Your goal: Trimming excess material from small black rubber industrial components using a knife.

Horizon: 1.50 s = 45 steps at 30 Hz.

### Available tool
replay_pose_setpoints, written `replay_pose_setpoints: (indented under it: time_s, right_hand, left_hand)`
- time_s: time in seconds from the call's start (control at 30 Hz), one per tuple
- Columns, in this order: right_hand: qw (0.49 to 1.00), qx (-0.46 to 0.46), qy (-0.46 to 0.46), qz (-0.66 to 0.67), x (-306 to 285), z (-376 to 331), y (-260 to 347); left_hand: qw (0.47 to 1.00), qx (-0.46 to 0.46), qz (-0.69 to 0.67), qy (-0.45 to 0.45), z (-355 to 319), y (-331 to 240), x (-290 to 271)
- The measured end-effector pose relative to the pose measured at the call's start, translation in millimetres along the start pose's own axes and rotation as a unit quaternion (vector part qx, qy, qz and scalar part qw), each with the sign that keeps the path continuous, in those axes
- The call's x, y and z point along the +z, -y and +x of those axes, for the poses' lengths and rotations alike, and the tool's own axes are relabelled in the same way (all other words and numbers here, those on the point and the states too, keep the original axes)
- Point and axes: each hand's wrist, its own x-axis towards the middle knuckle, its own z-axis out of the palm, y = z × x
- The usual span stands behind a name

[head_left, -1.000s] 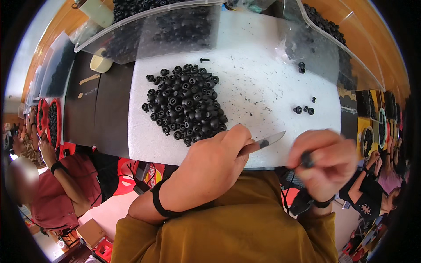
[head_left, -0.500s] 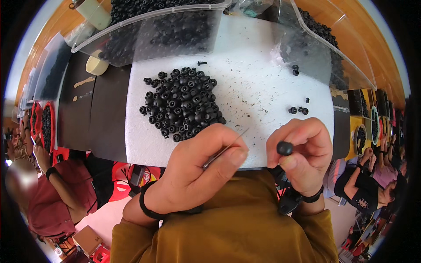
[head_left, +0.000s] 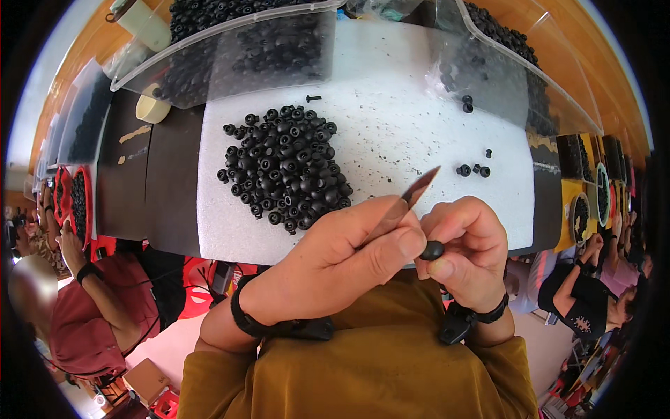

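Right now the left hand [head_left: 335,262] is closed around a thin knife [head_left: 403,206], its blade pointing up and to the right over the near edge of the white foam mat [head_left: 391,133]. Just beside it, the right hand [head_left: 469,248] pinches a small black rubber piece [head_left: 432,250] between thumb and fingers, touching the left thumb. Both hands sit close together at the near edge of the surface, above the mustard-coloured shirt [head_left: 363,377]. Farther out on the mat lies a heap of black rubber pieces [head_left: 283,166], left of the blade tip. A few loose pieces [head_left: 472,170] lie to the right, well apart from the heap. Clear plastic trays [head_left: 230,49] full of more black parts stand at the far side.
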Motion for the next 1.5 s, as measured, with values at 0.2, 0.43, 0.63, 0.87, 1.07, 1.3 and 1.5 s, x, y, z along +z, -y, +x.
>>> replay_pose_setpoints:
  time_s: [0.2, 0.43, 0.63, 0.87, 1.07, 1.3, 1.5]
  right_hand:
    - [0.998, 0.028, -0.027, 0.057, -6, -2, 0]
    - [0.948, -0.225, -0.106, -0.198, -23, 27, 44]
    - [0.707, -0.286, -0.278, -0.584, -56, 90, 104]
    - [0.748, -0.148, -0.031, -0.646, -18, 94, 13]
    - [0.733, -0.101, 0.064, -0.669, -18, 121, -47]
    - [0.729, -0.041, 0.064, -0.681, -12, 131, -51]
    - [0.773, 0.078, 0.007, -0.629, 1, 114, -26]
  left_hand:
    - [0.974, 0.085, 0.199, -0.071, 2, 15, 3]
    - [0.976, 0.038, 0.210, -0.052, -8, 18, 3]
    - [0.966, 0.067, 0.247, -0.034, -16, 33, -1]
    - [0.978, 0.002, 0.194, -0.072, -33, 33, -19]
    - [0.981, 0.004, 0.177, -0.079, -42, 31, -29]
    - [0.984, 0.029, 0.163, -0.062, -47, 40, -41]
    - [0.981, 0.046, 0.180, -0.062, -46, 41, -45]
